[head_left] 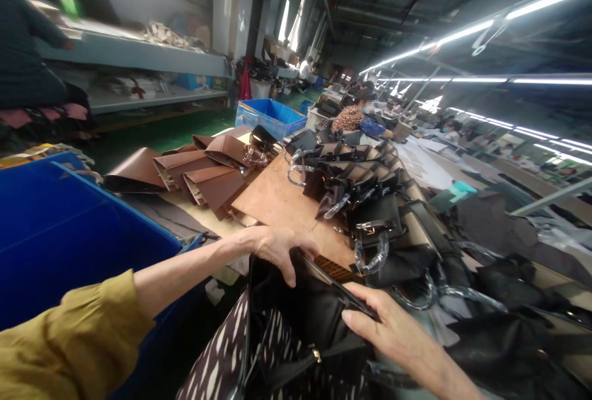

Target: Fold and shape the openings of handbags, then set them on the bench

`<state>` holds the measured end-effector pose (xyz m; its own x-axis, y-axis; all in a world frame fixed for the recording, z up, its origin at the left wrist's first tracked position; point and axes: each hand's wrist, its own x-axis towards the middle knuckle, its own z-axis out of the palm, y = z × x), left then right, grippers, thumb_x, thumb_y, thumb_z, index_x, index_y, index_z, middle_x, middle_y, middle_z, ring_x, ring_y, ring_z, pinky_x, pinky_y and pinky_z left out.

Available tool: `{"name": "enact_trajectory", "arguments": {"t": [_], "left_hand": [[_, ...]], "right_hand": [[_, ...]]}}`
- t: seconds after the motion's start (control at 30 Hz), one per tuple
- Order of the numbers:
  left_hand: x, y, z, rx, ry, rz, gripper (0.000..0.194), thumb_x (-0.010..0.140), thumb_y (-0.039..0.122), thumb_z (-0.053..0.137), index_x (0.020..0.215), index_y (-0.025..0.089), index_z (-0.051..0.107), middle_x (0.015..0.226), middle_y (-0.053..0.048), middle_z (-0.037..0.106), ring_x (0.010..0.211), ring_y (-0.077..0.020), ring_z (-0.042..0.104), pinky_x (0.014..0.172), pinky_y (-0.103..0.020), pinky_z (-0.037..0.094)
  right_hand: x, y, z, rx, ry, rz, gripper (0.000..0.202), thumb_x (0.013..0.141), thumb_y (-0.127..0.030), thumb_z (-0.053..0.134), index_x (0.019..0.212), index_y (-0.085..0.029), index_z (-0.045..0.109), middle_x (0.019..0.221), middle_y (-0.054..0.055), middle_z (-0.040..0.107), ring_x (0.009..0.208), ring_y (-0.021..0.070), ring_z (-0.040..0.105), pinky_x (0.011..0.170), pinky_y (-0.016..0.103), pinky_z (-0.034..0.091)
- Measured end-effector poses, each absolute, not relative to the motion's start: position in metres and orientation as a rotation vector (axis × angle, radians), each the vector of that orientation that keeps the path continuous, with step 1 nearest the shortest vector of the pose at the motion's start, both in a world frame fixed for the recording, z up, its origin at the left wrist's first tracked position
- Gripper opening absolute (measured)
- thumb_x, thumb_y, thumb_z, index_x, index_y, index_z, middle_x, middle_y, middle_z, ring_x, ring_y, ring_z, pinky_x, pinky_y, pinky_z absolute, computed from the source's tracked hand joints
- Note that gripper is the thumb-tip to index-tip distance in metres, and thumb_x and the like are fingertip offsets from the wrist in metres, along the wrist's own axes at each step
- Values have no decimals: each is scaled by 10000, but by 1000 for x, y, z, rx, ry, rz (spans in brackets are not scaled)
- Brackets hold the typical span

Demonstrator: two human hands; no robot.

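A black bag [305, 301] lies open on the lap, its dark lining showing and a small gold-coloured clasp at its front. My left hand [282, 252] grips the far rim near its left corner, thumb inside and fingers over the outside. Further right along that rim, my right hand [374, 314] pinches the edge between thumb and fingers. Just beyond the bag is a brown board [282, 203] on the table. Patterned black-and-white cloth [222, 351] shows below the bag.
Many black bags [379, 215] with plastic-wrapped handles crowd the table at the right. Brown leather pieces [213, 169] are piled at the left. A large blue bin [83, 221] stands beside my left arm, another blue crate [271, 115] farther off. A person [28, 48] is at the far left.
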<state>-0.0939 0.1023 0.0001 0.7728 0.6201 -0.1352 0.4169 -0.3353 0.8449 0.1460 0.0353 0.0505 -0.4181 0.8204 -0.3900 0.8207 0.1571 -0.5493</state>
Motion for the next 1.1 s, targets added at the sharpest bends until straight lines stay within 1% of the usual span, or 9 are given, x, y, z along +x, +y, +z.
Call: {"name": "enact_trajectory", "arguments": {"t": [0.1,0.2,0.3,0.43,0.57,0.67,0.73,0.87,1.1], "left_hand": [[-89,112,-9,1908,688,162,492,589,78,592,1062,212,577,986,31,636,882,-161,576,743,-213,440],[-89,106,-10,1854,683,149,481,579,40,508,1030,197,566,923,36,637,795,-137,578,628,-176,431],[-89,96,-7,1885,746,149,491,578,91,543,1052,219,534,905,45,624,758,-132,562,576,-168,411],[-85,85,-7,2014,876,91,484,581,154,562,1056,230,510,827,42,594,713,-141,547,529,-180,384],[-83,81,-16,2077,954,100,567,569,78,461,1112,242,451,885,25,580,774,-149,548,599,-197,403],[-79,76,-19,2160,1083,315,583,557,37,424,1111,221,422,998,-8,544,887,-163,525,725,-234,409],[-75,69,-18,2193,1194,464,523,556,19,409,1044,203,429,1006,-22,517,899,-164,512,762,-255,401],[-63,57,-15,2202,1400,581,335,610,52,441,912,198,433,949,-24,481,857,-171,491,741,-284,412],[-48,59,-19,2361,1174,591,244,703,44,477,875,207,533,1110,-19,451,998,-175,465,867,-288,398]], "right_hand": [[155,41,54,1570,2389,-1295,319,797,-332,485,1052,-177,596,897,25,639,899,222,545,786,300,424],[168,50,53,1496,2357,-1436,342,781,-339,506,1067,-175,596,850,20,632,838,204,550,748,289,439],[178,60,44,1526,2245,-1512,337,762,-386,519,1009,-177,614,765,4,597,712,164,531,627,250,441],[185,72,30,1464,2126,-1621,269,730,-361,557,909,-170,617,699,-22,542,602,108,472,522,196,398],[191,78,22,1412,2071,-1733,309,721,-365,562,951,-163,596,733,-17,541,603,100,459,486,176,373],[194,77,24,1419,2111,-1735,325,730,-383,547,958,-156,594,775,-2,562,640,119,482,506,191,388],[194,76,26,1420,2142,-1709,305,737,-383,537,927,-154,601,796,6,573,674,137,500,559,217,418],[189,71,29,1418,2185,-1639,255,755,-354,519,901,-159,594,796,3,567,700,146,503,627,240,435],[190,65,27,1471,2151,-1698,184,756,-309,528,875,-175,570,687,-37,480,593,99,428,518,190,368]]}}
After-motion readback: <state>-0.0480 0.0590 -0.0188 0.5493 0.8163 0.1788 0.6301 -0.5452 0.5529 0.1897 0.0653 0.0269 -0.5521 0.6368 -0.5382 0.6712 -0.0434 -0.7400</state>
